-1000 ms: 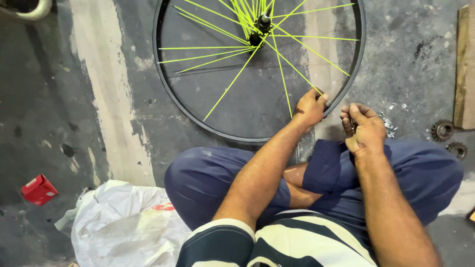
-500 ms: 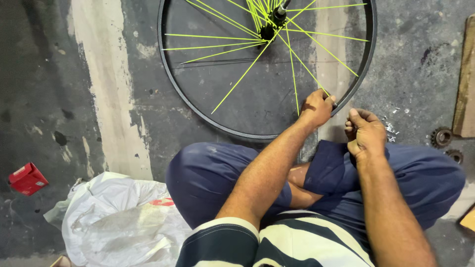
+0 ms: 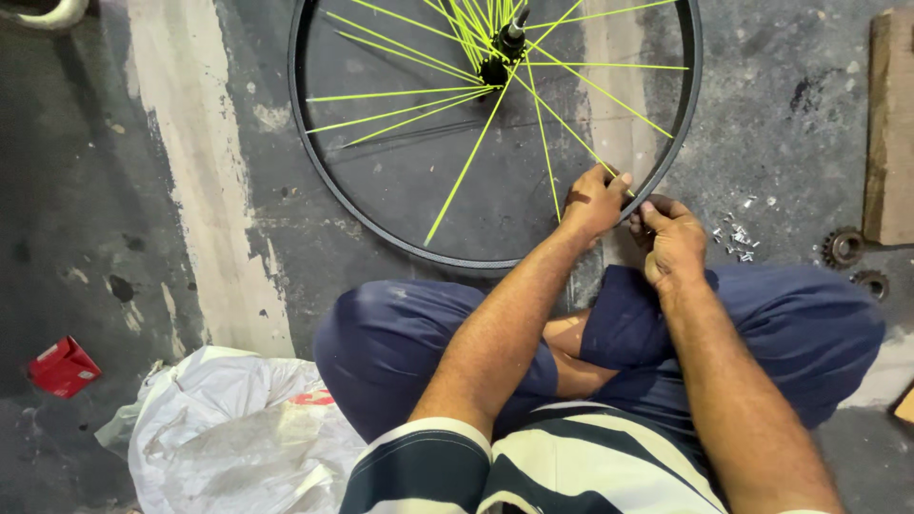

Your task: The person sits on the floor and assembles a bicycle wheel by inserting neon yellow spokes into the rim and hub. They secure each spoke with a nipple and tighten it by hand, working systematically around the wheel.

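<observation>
Since half a second back, the view's been shifted a bit, so the red box [image 3: 63,366] now sits lower at far left. Next to it, a white plastic bag [image 3: 228,433] is spread on the floor. The black bicycle wheel [image 3: 328,181] is laid flat further off. At its near right rim, a yellow-green spoke [image 3: 571,128] is pinched by the left hand [image 3: 595,202]. The right hand [image 3: 671,238] is curled just beside it, fingers pressed together on something too small to tell. Small silver nipples [image 3: 738,233] and two sprockets [image 3: 843,247] are scattered right.

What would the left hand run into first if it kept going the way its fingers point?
The left hand, at a yellow-green spoke, points up-right toward the black rim. It would probably meet the rim first, though depth is unclear.
</observation>
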